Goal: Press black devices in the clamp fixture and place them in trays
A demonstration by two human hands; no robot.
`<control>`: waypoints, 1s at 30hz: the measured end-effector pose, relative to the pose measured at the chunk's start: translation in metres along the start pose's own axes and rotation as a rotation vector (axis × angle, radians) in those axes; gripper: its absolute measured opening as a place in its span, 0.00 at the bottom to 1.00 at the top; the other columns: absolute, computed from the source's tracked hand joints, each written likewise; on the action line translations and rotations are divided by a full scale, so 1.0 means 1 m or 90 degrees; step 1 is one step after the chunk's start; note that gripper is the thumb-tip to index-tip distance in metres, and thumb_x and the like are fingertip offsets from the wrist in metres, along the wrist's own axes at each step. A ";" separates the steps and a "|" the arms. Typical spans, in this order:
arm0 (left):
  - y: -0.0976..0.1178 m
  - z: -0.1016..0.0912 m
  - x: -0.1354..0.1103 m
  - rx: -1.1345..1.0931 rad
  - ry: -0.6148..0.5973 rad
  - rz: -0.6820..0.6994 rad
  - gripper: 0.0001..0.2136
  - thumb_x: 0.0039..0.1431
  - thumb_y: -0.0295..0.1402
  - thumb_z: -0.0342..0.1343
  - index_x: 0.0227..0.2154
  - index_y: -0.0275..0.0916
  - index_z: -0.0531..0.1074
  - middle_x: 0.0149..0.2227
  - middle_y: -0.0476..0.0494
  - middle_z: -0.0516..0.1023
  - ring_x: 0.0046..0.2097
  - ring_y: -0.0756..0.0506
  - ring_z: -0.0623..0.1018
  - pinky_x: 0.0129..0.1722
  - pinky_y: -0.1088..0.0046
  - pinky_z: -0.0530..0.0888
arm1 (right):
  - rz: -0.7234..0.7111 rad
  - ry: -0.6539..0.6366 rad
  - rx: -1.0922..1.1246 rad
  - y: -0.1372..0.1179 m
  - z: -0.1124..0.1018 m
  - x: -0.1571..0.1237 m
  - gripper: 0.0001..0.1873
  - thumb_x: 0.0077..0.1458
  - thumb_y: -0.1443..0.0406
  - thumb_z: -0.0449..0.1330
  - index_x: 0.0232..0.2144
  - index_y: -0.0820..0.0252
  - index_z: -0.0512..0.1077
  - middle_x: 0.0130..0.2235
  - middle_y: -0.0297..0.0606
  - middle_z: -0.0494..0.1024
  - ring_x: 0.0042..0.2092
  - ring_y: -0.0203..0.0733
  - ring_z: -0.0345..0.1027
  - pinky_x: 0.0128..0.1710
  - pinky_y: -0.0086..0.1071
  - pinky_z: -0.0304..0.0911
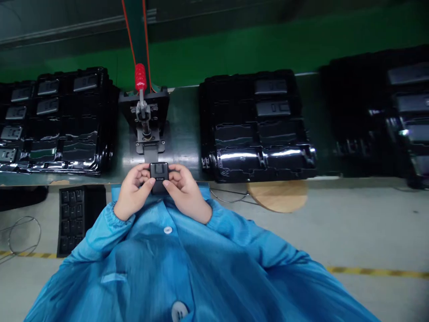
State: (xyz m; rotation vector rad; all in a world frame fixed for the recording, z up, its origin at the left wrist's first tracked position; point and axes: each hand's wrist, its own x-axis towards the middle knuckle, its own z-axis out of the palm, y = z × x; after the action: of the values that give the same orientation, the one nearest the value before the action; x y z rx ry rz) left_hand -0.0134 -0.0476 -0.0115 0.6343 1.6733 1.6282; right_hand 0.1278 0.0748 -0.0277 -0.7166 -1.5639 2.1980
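Close to my body, at the bench's front edge, I hold a small black plastic case (158,170) with pale lettering on its face. My left hand (134,191) is closed on its left side, thumb on the lower corner. From the right, my right hand (187,194) grips it the same way, thumb near the lettering. Just beyond the case stands a toggle clamp fixture (143,116) with a red handle (140,77) pointing up. A metal tongue of the fixture reaches toward the case; I cannot tell whether they touch.
Stacked glossy black trays (78,127) with several grey-black parts lie left of the fixture. Another tray stack (234,134) lies to the right, with more trays (351,116) farther right. Below the bench are a black compartment tray (71,219) and a round wooden stool (278,195).
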 end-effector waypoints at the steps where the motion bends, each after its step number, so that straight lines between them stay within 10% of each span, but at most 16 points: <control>1: 0.000 0.003 -0.001 -0.028 -0.025 -0.018 0.22 0.63 0.39 0.69 0.56 0.40 0.72 0.41 0.45 0.80 0.37 0.49 0.79 0.40 0.72 0.77 | 0.002 -0.004 0.011 -0.001 -0.003 -0.004 0.26 0.64 0.57 0.66 0.58 0.52 0.61 0.38 0.32 0.75 0.36 0.37 0.70 0.37 0.32 0.65; 30: 0.068 0.115 0.027 -0.061 -0.261 -0.066 0.17 0.62 0.38 0.69 0.50 0.45 0.71 0.42 0.45 0.78 0.38 0.47 0.81 0.39 0.69 0.80 | -0.078 0.129 0.108 -0.087 -0.085 -0.053 0.22 0.62 0.52 0.69 0.52 0.49 0.68 0.39 0.34 0.75 0.36 0.40 0.69 0.33 0.34 0.67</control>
State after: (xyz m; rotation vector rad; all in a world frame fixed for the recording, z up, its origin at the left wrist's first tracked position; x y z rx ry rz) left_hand 0.0490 0.0522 0.0571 0.7609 1.3001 1.3847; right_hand 0.2198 0.1398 0.0428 -0.7449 -1.2715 2.0671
